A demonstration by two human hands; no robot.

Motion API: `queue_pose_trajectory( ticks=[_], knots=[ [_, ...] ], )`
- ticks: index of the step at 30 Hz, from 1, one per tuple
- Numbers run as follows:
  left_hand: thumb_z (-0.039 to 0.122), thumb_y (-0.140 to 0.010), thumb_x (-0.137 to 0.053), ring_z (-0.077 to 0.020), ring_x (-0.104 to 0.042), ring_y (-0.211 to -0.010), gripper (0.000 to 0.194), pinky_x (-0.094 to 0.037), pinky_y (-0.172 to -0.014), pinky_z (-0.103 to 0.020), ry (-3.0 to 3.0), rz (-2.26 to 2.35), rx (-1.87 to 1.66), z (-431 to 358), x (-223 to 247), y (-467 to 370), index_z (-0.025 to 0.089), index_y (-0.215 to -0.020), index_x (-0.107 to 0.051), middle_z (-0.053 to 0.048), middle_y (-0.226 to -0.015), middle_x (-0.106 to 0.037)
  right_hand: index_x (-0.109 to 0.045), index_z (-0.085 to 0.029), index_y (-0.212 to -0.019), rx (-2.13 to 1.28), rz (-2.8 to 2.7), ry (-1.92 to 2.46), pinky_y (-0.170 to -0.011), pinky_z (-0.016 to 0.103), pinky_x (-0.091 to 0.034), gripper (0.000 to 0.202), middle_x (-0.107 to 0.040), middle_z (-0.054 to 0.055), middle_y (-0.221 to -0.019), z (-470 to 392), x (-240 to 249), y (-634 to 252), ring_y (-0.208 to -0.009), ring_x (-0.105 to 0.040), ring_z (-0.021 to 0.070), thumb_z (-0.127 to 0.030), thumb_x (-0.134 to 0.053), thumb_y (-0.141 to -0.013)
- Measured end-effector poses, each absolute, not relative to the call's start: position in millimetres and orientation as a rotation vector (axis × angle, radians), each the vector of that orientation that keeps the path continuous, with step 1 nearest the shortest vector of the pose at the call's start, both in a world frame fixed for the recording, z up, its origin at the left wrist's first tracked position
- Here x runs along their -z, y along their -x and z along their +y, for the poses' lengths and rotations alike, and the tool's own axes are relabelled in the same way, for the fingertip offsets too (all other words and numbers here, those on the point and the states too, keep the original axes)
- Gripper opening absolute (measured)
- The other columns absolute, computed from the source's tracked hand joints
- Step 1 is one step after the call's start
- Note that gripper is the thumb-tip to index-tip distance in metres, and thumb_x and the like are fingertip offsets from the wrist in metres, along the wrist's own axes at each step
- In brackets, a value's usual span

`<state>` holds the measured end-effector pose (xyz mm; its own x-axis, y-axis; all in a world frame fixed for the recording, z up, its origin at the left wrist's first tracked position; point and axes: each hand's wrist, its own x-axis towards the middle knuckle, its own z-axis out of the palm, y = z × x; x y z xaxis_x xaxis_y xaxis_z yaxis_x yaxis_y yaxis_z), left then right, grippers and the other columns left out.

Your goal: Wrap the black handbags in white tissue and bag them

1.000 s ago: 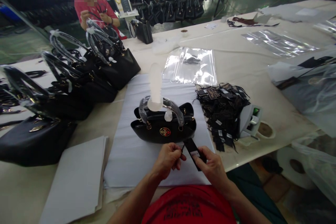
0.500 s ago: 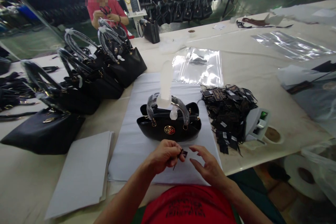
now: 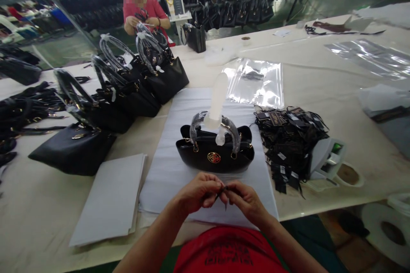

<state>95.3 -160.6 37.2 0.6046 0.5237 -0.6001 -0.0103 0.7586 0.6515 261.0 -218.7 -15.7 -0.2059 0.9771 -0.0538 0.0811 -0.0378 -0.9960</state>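
Note:
My left hand (image 3: 204,190) pinches a small black hang tag (image 3: 221,193), most of it hidden by my fingers. The fingertips of my right hand (image 3: 242,199) meet the left ones and are closed on the same tag. Just beyond my hands stands a black handbag (image 3: 195,158) with a round gold emblem (image 3: 214,157) and plastic-wrapped handles. A translucent white strip (image 3: 218,94) rises between the handles. White sheets (image 3: 156,183) lie under the bag. To the right is a heap of black hang tags (image 3: 282,136) with cords.
Several black handbags (image 3: 73,149) with wrapped handles line the left side, near a stack of white boards (image 3: 109,200). Clear plastic bags (image 3: 259,81) lie behind. A white tape dispenser (image 3: 323,158) and tape roll (image 3: 349,173) sit right. Across the table stands a person (image 3: 145,10).
My right hand has moved left and closed its fingers on the hang tag beside my left hand. The whole view has shifted slightly, with things appearing farther right.

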Motion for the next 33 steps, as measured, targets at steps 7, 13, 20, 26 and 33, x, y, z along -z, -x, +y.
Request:
queue_pose_trajectory(
  ticks=[7, 13, 20, 26, 33],
  knots=[
    [0.036, -0.070, -0.064, -0.0009, -0.027, -0.023, 0.029, -0.011, -0.029, -0.018, -0.538, 0.822, -0.424, -171, -14, -62, 0.009, -0.082, -0.064, -0.009, -0.061, -0.068, -0.056, -0.017, -0.074, -1.576, -1.141, 1.280, -0.047, 0.021, -0.039, 0.033, -0.056, -0.001, -0.064, -225, 15, -262, -0.049, -0.048, 0.0085, -0.050, -0.056, -0.078],
    [0.028, -0.057, -0.077, -0.0034, -0.042, -0.036, 0.031, -0.022, -0.037, -0.018, -0.539, 0.945, -0.573, -194, 7, -82, 0.011, -0.080, -0.066, -0.004, -0.065, -0.067, -0.054, -0.018, -0.072, -1.582, -1.113, 1.300, -0.045, 0.021, -0.037, 0.033, -0.054, -0.002, -0.059, -225, 16, -259, -0.047, -0.046, 0.0081, -0.050, -0.057, -0.077],
    [0.027, -0.053, -0.075, -0.0054, -0.038, -0.040, 0.024, -0.022, -0.042, -0.021, -0.623, 1.086, -0.684, -194, 4, -113, 0.011, -0.066, -0.062, 0.001, -0.048, -0.056, -0.055, -0.017, -0.070, -1.530, -1.217, 1.336, -0.046, 0.021, -0.039, 0.028, -0.055, -0.002, -0.061, -225, 19, -256, -0.048, -0.047, 0.0083, -0.044, -0.055, -0.079],
    [0.028, -0.045, -0.076, -0.0051, -0.036, -0.038, 0.029, -0.017, -0.042, -0.021, -0.518, 1.092, -0.742, -190, 8, -119, 0.013, -0.053, -0.052, 0.002, -0.043, -0.050, -0.055, -0.018, -0.072, -1.545, -1.192, 1.366, -0.044, 0.020, -0.037, 0.029, -0.054, -0.003, -0.058, -226, 23, -255, -0.045, -0.045, 0.0077, -0.046, -0.056, -0.078],
    [0.027, -0.045, -0.080, -0.0015, -0.032, -0.041, 0.034, -0.018, -0.042, -0.020, -0.308, 0.999, -0.837, -179, -1, -105, 0.012, -0.061, -0.054, 0.003, -0.059, -0.053, -0.047, -0.019, -0.070, -1.736, -0.831, 1.299, -0.038, 0.019, -0.029, 0.037, -0.053, -0.004, -0.051, -214, 16, -248, -0.037, -0.039, 0.0068, -0.053, -0.061, -0.069]
  ],
)
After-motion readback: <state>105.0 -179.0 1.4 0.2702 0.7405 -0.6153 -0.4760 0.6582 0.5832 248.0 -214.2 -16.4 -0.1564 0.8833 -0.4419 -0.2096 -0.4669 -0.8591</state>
